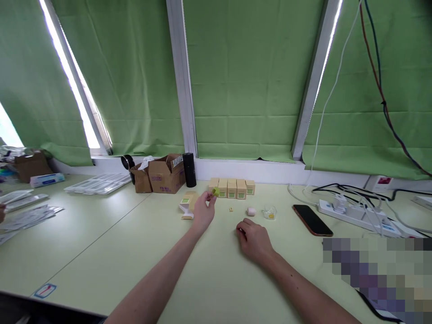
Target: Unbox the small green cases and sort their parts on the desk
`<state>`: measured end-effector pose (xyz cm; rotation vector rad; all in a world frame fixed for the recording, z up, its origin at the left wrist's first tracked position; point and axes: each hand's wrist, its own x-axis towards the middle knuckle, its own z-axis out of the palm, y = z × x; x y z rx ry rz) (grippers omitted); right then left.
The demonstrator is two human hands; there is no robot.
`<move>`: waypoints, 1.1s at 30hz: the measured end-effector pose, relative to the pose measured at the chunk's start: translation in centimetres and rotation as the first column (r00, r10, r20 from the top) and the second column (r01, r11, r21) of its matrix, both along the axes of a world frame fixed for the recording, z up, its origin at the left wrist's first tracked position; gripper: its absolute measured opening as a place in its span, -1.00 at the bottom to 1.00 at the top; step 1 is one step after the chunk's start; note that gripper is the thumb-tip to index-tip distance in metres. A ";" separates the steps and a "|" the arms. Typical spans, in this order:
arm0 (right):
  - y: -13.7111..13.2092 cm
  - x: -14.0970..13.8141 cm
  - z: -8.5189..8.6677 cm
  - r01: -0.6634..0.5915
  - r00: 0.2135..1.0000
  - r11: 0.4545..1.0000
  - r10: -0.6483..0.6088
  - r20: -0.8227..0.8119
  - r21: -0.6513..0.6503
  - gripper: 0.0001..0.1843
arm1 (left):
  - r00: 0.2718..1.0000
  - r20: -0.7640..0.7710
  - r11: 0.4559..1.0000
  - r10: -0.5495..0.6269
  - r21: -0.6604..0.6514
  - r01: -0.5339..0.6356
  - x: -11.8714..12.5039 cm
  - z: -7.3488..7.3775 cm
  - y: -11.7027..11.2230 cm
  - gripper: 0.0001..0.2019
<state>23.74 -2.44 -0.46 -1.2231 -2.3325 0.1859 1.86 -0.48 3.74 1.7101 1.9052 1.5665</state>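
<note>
My left hand (204, 210) pinches a small yellow-green item (215, 192) in front of a row of small kraft boxes (231, 189); its exact kind is too small to tell. Beside that hand, an opened kraft box (187, 204) lies with its flap out toward me. My right hand (255, 240) rests on the table with its fingers curled closed, and what they hold, if anything, is hidden. Beyond it are a tiny gold-coloured piece (231, 209), a small pale pink block-like object (251, 211) and a clear dish (270, 213) with something yellow inside.
A phone (312, 220) and a white power strip (357, 218) with tangled cables lie at the right. Cardboard boxes (167, 174) and a black cylinder (189, 170) stand at the back. Clear trays (97, 183) and flat packets (30, 217) occupy the left.
</note>
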 end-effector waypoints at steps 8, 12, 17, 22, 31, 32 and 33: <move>0.2 0.0 -0.2 0.004 1.000 1.000 -0.004 0.005 -0.001 -0.81 | 0.892 -0.451 0.973 -0.030 -0.216 -0.076 0.1 -0.7 1.1 -0.81; 0.3 0.1 -0.4 0.000 1.000 1.000 0.000 0.005 -0.001 -0.82 | 0.821 -0.565 0.948 -0.085 -0.298 -0.107 0.6 -1.6 1.8 -0.74; 0.2 0.0 -0.2 0.000 1.000 1.000 0.000 0.011 0.000 -0.81 | 0.764 -0.635 0.930 -0.117 -0.341 -0.141 0.7 -2.5 2.2 -0.73; 0.2 -0.1 0.0 -0.004 1.000 1.000 0.004 0.021 -0.004 -0.81 | 0.738 -0.662 0.917 -0.131 -0.363 -0.163 0.5 -2.9 2.4 -0.75; 0.1 -0.1 0.2 0.002 1.000 1.000 -0.001 0.029 -0.011 -0.80 | 0.743 -0.658 0.922 -0.122 -0.353 -0.161 0.4 -3.3 2.5 -0.79; 0.1 -0.1 0.2 0.004 1.000 1.000 -0.003 0.029 -0.013 -0.80 | 0.745 -0.655 0.922 -0.123 -0.354 -0.158 0.4 -3.4 2.5 -0.80; 0.1 -0.1 0.2 0.005 1.000 1.000 -0.004 0.030 -0.015 -0.80 | 0.748 -0.652 0.922 -0.124 -0.354 -0.156 0.4 -3.4 2.5 -0.80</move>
